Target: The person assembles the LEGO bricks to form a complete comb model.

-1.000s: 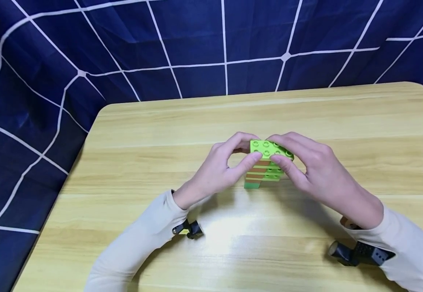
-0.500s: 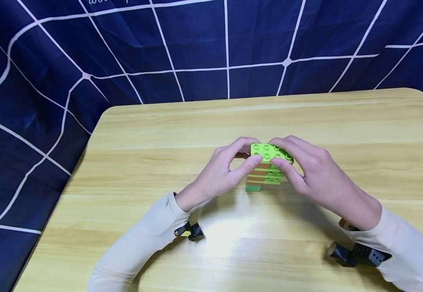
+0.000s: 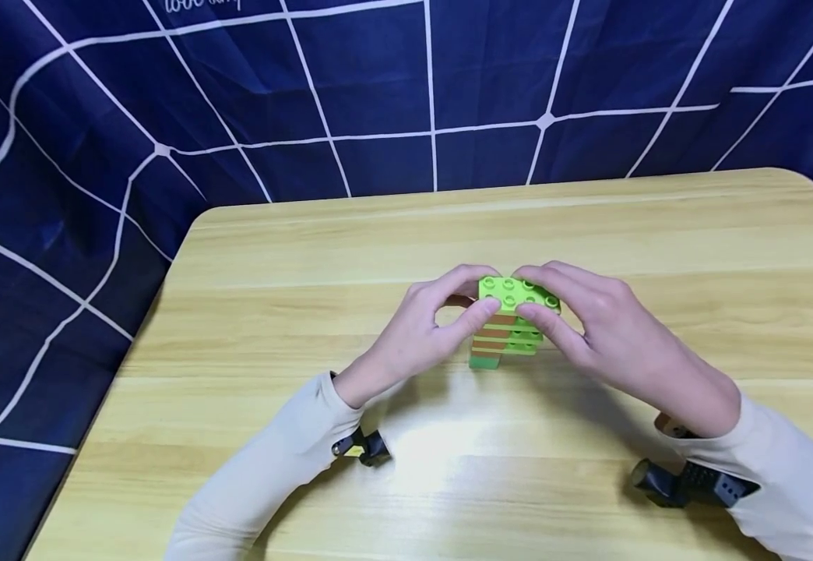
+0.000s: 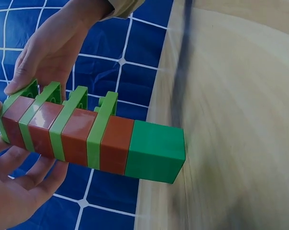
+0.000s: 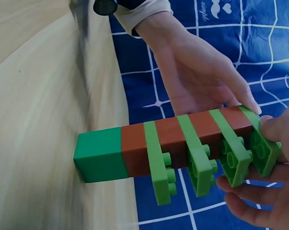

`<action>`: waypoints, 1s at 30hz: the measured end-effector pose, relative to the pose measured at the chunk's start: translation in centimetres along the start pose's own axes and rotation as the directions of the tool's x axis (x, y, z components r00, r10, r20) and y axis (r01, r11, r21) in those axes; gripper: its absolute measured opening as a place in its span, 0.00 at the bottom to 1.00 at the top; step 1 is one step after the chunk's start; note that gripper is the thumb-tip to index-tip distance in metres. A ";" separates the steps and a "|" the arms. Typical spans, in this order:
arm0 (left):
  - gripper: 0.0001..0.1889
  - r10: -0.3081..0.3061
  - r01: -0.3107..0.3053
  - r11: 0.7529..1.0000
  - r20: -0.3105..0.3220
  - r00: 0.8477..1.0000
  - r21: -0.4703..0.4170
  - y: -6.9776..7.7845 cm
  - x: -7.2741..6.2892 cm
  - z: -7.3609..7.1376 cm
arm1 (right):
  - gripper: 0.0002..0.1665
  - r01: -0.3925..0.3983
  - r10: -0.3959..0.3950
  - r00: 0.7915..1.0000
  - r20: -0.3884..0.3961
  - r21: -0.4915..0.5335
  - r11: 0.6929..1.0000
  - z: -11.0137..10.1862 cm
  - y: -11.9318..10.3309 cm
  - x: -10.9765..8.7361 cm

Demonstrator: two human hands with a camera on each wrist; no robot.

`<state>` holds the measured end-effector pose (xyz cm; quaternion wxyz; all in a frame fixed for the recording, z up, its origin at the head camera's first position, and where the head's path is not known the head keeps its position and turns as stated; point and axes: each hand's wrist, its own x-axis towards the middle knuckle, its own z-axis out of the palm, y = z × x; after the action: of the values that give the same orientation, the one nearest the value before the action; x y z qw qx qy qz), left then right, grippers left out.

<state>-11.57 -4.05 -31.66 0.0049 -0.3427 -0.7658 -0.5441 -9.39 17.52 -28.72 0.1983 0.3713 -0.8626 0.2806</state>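
Note:
A tower of toy building bricks stands upright on the table, with a dark green brick [image 4: 154, 151] at its foot. Above that, brown bricks [image 5: 166, 134] alternate with lime green plates [image 5: 156, 165] that jut out to one side. The lime green top plate [image 3: 505, 292], studs up, lies between both hands in the head view. My left hand [image 3: 427, 323] pinches its left part, thumb at the near edge and fingers behind. On the right part, my right hand [image 3: 599, 323] grips likewise with thumb in front and fingers at the far side.
The pale wooden table [image 3: 294, 273] has its far edge against a dark blue cloth [image 3: 378, 86] with white lines. A black wrist camera sits below each sleeve, the left one [image 3: 374, 448] and the right one [image 3: 655, 483], low over the tabletop.

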 end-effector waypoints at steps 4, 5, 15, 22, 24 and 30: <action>0.15 0.034 -0.034 0.998 -0.001 0.999 0.049 0.0 -0.1 0.1 | 0.29 0.033 -0.033 0.999 -0.013 0.000 0.999 0.3 0.2 0.0; 0.15 0.055 -0.055 0.996 -0.001 0.998 0.075 -0.1 -0.1 0.1 | 0.30 0.046 -0.046 0.999 -0.018 -0.005 0.999 0.3 0.3 0.0; 0.22 0.242 -0.184 0.801 -0.026 0.970 0.570 0.6 -0.7 -0.3 | 0.37 0.053 -0.054 0.999 -0.003 -0.113 0.992 0.3 0.4 -0.2; 0.23 0.264 -0.178 0.676 -0.010 0.965 0.715 1.2 -0.8 -0.1 | 0.38 0.071 -0.070 0.997 0.012 -0.159 0.985 0.2 0.3 -0.2; 0.24 0.256 -0.168 0.651 -0.006 0.967 0.740 1.4 -0.8 -0.1 | 0.38 0.075 -0.073 0.997 0.015 -0.175 0.982 0.2 0.3 -0.3; 0.24 0.203 -0.132 0.649 -0.003 0.979 0.749 1.8 -0.8 -0.1 | 0.39 0.064 -0.057 0.998 0.039 -0.198 0.978 0.2 0.3 -0.4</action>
<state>-10.07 -4.22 -30.43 0.2280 -0.3559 -0.8850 -0.1951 -9.41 17.83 -29.19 0.2285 0.3804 -0.8778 0.1805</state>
